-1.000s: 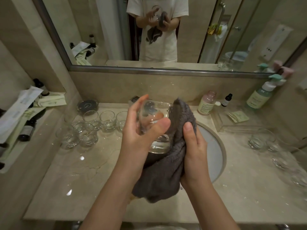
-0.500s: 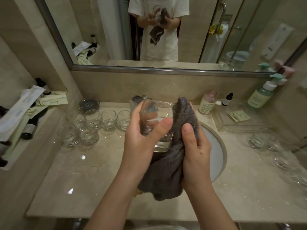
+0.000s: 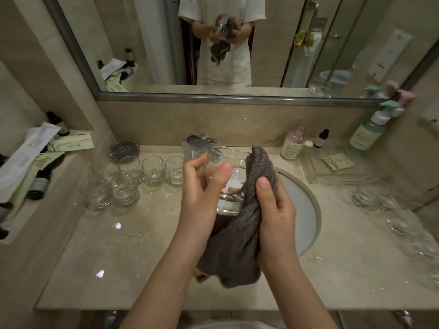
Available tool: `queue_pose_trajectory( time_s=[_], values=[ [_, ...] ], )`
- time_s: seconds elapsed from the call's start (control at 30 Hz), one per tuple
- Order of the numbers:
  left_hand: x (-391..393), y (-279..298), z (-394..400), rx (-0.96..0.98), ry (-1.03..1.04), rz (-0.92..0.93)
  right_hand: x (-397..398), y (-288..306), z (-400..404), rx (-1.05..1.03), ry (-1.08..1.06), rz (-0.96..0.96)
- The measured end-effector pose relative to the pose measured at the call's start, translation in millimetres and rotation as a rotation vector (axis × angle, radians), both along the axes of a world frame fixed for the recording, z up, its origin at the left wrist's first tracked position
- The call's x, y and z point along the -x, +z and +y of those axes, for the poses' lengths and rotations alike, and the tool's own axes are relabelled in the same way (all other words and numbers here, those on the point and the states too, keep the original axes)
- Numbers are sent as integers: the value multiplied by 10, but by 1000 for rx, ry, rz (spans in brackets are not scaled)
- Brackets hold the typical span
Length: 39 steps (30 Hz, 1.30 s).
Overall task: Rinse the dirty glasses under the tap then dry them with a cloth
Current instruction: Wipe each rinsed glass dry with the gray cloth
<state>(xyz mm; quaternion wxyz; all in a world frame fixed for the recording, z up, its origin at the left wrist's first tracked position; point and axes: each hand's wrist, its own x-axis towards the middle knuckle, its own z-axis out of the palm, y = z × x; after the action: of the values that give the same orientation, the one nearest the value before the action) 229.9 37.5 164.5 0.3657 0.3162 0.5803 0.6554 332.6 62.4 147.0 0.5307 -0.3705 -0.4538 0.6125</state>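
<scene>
A pink bottle (image 3: 292,143), a small dark dropper bottle (image 3: 321,138) and a green pump bottle (image 3: 369,129) stand by the mirror (image 3: 213,96).

A clear glass (image 3: 228,181) stands upright above the sink, held between the left hand (image 3: 202,198) and a dark grey cloth (image 3: 240,233) that the right hand (image 3: 275,217) presses against its side. The cloth hangs crumpled below it. More clear glasses (image 3: 133,181) stand grouped on the counter (image 3: 118,269) at left, others (image 3: 392,210) at right.

No legible text: labels on pink bottle (image 3: 291,145) and green pump bottle (image 3: 365,136) blurred (print too small).
</scene>
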Motion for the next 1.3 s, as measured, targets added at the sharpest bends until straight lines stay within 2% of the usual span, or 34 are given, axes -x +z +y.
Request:
queue_pose_trajectory(
  time_s=[0.1,0.2,0.33,0.43,0.57,0.7,0.87,1.07,1.2,1.3],
  values=[
    [36,-32,-2,68,-138,-124,-40,-41,27,74,13,65],
    [37,-79,-13,74,-212,-2,-69,-67,59,98,4,75],
    [118,-158,-17,44,-183,15,-146,-52,117,-49,-5,-63],
    [253,-159,-88,30,-240,35,-300,61,214,-145,-15,-148],
    [375,-88,-134,10,-351,114,-472,249,344,-268,270,-297],
    [599,25,-114,32,-481,227,-539,279,395,-214,550,-307],
    [780,172,-52,118,-737,322,-538,345,450,-185,576,-311],
    [770,125,-25,142,-709,311,-390,263,392,-153,714,-403],
    [739,75,-23,196,-813,254,-390,293,354,-149,950,-511],
    [702,25,-29,207,-824,239,-411,263,325,-108,975,-515]
  ],
)
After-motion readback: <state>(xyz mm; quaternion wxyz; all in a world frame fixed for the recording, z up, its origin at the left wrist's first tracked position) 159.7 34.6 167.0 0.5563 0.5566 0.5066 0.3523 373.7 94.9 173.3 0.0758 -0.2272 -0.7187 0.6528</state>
